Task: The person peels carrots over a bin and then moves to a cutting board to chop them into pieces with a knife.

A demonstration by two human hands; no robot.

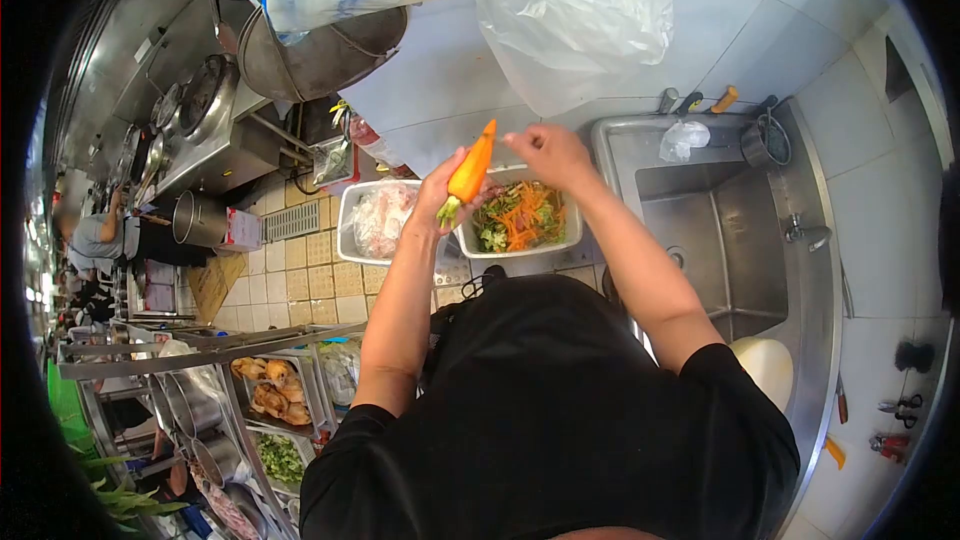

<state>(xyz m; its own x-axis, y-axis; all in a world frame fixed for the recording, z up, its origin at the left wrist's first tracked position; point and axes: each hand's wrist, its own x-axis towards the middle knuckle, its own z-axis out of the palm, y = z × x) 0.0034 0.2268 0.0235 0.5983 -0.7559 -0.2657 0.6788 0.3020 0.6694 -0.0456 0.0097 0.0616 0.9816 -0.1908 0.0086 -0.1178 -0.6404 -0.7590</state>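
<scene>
Above two white tubs, my left hand (432,202) grips a carrot (472,168), its green stem end near my palm, its tip upward. Beside that tip, my right hand (552,152) is curled; whether it pinches anything I cannot tell. Below lies the vegetable tub (520,252) with shredded carrot (520,220); rightward, a steel sink (735,290).

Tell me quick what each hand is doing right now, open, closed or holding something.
Left hand: closed around a carrot.
Right hand: curled near the carrot's tip; can't tell if it grips anything.
</scene>
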